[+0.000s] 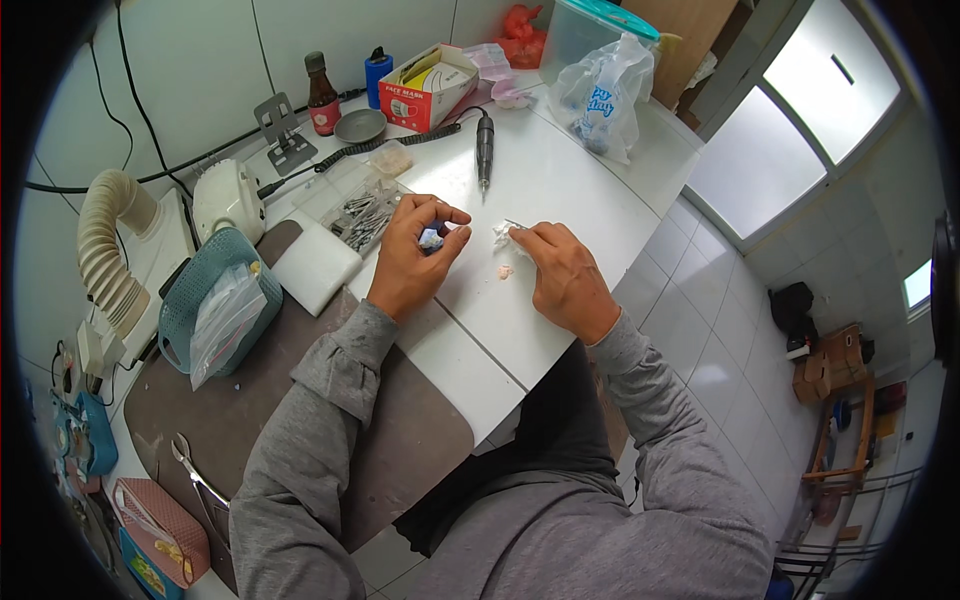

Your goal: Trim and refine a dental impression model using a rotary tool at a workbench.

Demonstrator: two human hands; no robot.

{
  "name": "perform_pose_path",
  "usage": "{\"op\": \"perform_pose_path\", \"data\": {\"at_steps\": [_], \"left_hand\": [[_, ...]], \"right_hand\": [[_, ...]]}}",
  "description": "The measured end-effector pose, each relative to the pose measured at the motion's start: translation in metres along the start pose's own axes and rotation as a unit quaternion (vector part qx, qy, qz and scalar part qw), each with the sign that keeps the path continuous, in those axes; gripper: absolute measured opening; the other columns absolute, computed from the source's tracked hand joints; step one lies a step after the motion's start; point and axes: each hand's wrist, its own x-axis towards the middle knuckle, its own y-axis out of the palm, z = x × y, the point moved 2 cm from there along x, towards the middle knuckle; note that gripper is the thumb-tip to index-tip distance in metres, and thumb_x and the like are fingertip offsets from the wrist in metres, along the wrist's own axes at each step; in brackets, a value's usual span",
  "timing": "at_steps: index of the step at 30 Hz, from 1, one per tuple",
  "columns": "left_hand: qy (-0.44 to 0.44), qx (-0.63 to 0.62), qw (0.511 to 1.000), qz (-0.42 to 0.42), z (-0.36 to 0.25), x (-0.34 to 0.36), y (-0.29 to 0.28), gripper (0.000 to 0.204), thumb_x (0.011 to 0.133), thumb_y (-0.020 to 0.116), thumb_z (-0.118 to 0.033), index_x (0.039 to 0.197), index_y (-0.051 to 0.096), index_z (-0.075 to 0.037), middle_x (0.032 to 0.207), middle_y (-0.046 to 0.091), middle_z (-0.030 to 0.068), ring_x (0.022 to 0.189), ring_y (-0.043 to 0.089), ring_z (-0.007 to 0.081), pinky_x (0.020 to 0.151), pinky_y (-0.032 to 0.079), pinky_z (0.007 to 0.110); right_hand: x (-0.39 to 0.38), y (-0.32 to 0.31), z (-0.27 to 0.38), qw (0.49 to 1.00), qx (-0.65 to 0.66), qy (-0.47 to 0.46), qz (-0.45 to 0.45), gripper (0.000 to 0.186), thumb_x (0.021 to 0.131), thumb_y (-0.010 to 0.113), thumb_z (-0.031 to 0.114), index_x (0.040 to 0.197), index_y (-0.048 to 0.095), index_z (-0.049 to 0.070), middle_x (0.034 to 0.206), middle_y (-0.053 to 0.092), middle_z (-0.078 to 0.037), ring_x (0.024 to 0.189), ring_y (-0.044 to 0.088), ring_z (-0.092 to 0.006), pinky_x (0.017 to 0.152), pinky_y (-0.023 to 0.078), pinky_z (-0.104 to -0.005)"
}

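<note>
The left hand [412, 258] is cradling a small blue-and-white piece [431, 239] in curled fingers, thumb and forefinger standing apart; the right hand [570, 278] is pinching a crumpled white scrap [502, 235] narrowly, near a pinkish lump [504, 271] on the white tabletop [480, 325]; fine two-handed handling is seemingly under way — the next move is probably calling for a steady left hold and light right fingertips.

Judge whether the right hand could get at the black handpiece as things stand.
Probably yes: the handpiece lies ahead of the right hand on the white tabletop, nothing standing between them. The hand seems to pinch a white crumpled piece, which may need setting down first.
</note>
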Motion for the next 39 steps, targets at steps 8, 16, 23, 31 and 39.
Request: {"op": "perform_pose_path", "data": {"at_steps": [8,16,23,31,39], "left_hand": [[-0.013,-0.013,1.000,0.010,0.000,-0.001,0.000,0.017,0.102,0.079,-0.014,0.116,0.079,-0.004,0.123,0.058,0.0067,0.101,0.065,0.0132,0.094,0.054,0.028],[-0.009,-0.011,1.000,0.003,0.004,0.000,0.002,0.019,0.099,0.082,-0.018,0.113,0.081,-0.005,0.120,0.060,0.0074,0.102,0.065,0.0162,0.094,0.054,0.030],[-0.008,0.005,1.000,0.010,0.001,-0.001,0.000,0.017,0.100,0.080,-0.016,0.114,0.080,-0.005,0.120,0.059,0.0078,0.115,0.062,0.0190,0.104,0.050,0.032],[-0.019,-0.005,1.000,0.013,-0.002,-0.001,-0.001,0.018,0.101,0.079,-0.016,0.114,0.080,-0.005,0.121,0.059,0.0079,0.115,0.062,0.0197,0.104,0.050,0.032],[-0.019,0.007,1.000,0.017,-0.002,-0.001,0.000,0.018,0.101,0.079,-0.016,0.115,0.080,-0.005,0.121,0.059,0.0077,0.114,0.062,0.0191,0.105,0.049,0.032]], "right_hand": [[0.007,0.001,-0.006,0.997,0.053,-0.009,0.051,0.055,0.078,0.059,-0.015,0.128,0.077,-0.001,0.114,0.071,-0.017,0.106,0.066,-0.0368,0.099,0.057,-0.0416],[0.008,-0.001,-0.012,0.989,0.123,-0.044,0.069,0.054,0.077,0.059,-0.016,0.124,0.079,0.002,0.117,0.074,-0.017,0.110,0.070,-0.0386,0.101,0.058,-0.0432],[0.011,-0.010,-0.007,0.980,0.143,-0.067,0.118,0.054,0.079,0.057,-0.018,0.125,0.079,0.002,0.116,0.075,-0.018,0.110,0.071,-0.0396,0.099,0.058,-0.0434],[0.019,-0.027,-0.011,0.961,0.139,-0.079,0.225,0.062,0.089,0.060,-0.020,0.145,0.071,0.004,0.135,0.072,-0.020,0.118,0.072,-0.0399,0.102,0.059,-0.0433],[0.037,-0.035,-0.014,0.933,0.130,-0.073,0.327,0.057,0.092,0.069,-0.015,0.146,0.071,0.004,0.135,0.073,-0.016,0.113,0.075,-0.0327,0.099,0.062,-0.0411]]}}
